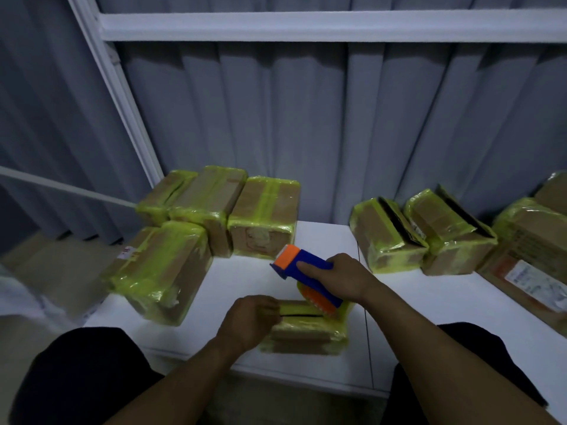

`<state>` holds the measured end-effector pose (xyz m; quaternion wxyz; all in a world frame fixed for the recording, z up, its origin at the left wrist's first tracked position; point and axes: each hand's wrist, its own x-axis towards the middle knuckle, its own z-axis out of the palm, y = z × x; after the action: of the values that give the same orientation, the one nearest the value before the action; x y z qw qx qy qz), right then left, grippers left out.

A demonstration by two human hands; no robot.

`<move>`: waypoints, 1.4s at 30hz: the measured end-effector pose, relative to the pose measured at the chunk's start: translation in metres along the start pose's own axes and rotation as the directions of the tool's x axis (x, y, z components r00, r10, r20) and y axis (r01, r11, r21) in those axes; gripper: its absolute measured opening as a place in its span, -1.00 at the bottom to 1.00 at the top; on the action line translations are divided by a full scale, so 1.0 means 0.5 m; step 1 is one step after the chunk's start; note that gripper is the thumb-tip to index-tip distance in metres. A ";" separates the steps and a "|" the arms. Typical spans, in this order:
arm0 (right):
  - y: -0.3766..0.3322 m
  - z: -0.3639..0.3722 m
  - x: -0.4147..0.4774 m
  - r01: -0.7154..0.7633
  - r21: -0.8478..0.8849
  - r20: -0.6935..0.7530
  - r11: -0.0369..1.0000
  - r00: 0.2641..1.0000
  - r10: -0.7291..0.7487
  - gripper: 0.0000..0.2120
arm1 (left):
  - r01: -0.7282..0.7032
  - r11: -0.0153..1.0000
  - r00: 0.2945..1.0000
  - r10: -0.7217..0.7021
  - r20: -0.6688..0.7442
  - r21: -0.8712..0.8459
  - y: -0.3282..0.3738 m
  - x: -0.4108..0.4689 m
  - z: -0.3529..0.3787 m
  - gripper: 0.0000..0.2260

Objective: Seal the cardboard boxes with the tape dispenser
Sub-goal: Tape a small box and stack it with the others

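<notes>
- box (306, 329), head view: it lies on the tabotop's near edge right in front of the person, its edges already wrapped in yellow-green tape, with a dark slit running along its top.
- progress, as I judge it: that slit looks like a seam not yet covered, so this box is mid-sealing.
- left stack (190, 216): five or so boxes at the far left, all fully banded in tape, so they read as finished.
- right row (423, 231): the boxes at the far right carry tape too, but two show raised flaps with dark gaps; these probably remain to be done.
- dispenser (310, 271): blue and orange, held above the box's far right corner, its toothed orange end down at the box top and its other orange end pointing up and left.
- right hand (340, 280): wrapped round the dispenser's blue body, index finger stretched along it.
- left hand (248, 323): fingers curled over the box's left end, holding it steady; whether they also pin a tape end is not visible.
- tabletop (429, 317): white, carrying all the boxes.
</notes>
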<state>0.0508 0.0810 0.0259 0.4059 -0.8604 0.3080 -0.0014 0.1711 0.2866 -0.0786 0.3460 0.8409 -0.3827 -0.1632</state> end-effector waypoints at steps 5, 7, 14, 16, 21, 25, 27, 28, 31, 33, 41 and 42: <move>0.039 0.026 -0.026 -0.114 0.012 0.076 0.993 0.991 0.112 -0.38 | -0.062 0.998 0.995 0.061 -0.080 -0.020 -0.022 -0.032 0.037 -0.74; 0.059 0.038 -0.038 -0.142 0.089 0.045 0.986 0.989 0.138 -0.40 | -0.093 0.995 0.995 0.094 -0.036 0.040 -0.018 -0.046 0.044 -0.68; 0.062 0.046 -0.063 -0.135 0.126 -0.062 0.983 0.988 0.144 -0.44 | -0.054 0.950 0.996 0.073 -0.051 0.307 -0.012 -0.081 0.061 -0.36; 0.058 0.047 -0.074 -0.125 0.113 -0.080 0.986 0.988 0.134 -0.45 | -0.059 0.911 0.997 0.037 0.061 0.408 -0.009 -0.082 0.052 -0.36; 0.044 0.037 -0.108 -0.128 0.224 -0.068 0.966 0.987 0.146 -0.49 | -0.187 0.839 0.969 0.074 0.234 0.511 -0.015 -0.079 0.019 -0.48; 0.055 0.046 -0.126 -0.147 0.139 -0.022 0.979 0.988 0.151 -0.47 | -0.234 0.853 0.962 0.133 0.239 0.467 -0.029 -0.087 0.019 -0.42; 0.058 0.050 -0.130 -0.146 0.087 -0.036 0.985 0.988 0.150 -0.42 | -0.180 0.906 0.972 0.104 0.210 0.382 -0.031 -0.096 0.024 -0.42; 0.058 0.050 -0.134 -0.147 0.078 -0.052 0.986 0.987 0.151 -0.41 | -0.168 0.924 0.969 0.091 0.229 0.344 -0.030 -0.097 0.024 -0.41; 0.054 0.045 -0.150 -0.155 0.198 -0.058 0.968 0.984 0.170 -0.45 | -0.133 0.952 0.956 0.049 0.291 0.276 -0.001 -0.102 -0.002 -0.37; 0.045 0.031 -0.155 -0.146 0.291 -0.077 0.946 0.981 0.176 -0.48 | -0.054 0.983 0.992 0.032 0.126 0.176 0.034 -0.114 -0.032 -0.43; 0.031 0.030 -0.167 -0.028 0.442 -0.008 0.896 0.999 0.035 -0.36 | 0.060 0.891 0.949 -0.191 -0.250 -0.450 0.172 -0.142 -0.149 -0.80; 0.029 0.036 -0.169 -0.005 0.438 -0.019 0.899 1.000 0.014 -0.34 | 0.108 0.861 0.955 -0.228 -0.188 -0.497 0.173 -0.142 -0.154 -0.79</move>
<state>-0.0210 0.1314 0.0246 0.5857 -0.7455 0.3084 -0.0780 0.1200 0.3349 0.0377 0.5723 0.7720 -0.2100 -0.1797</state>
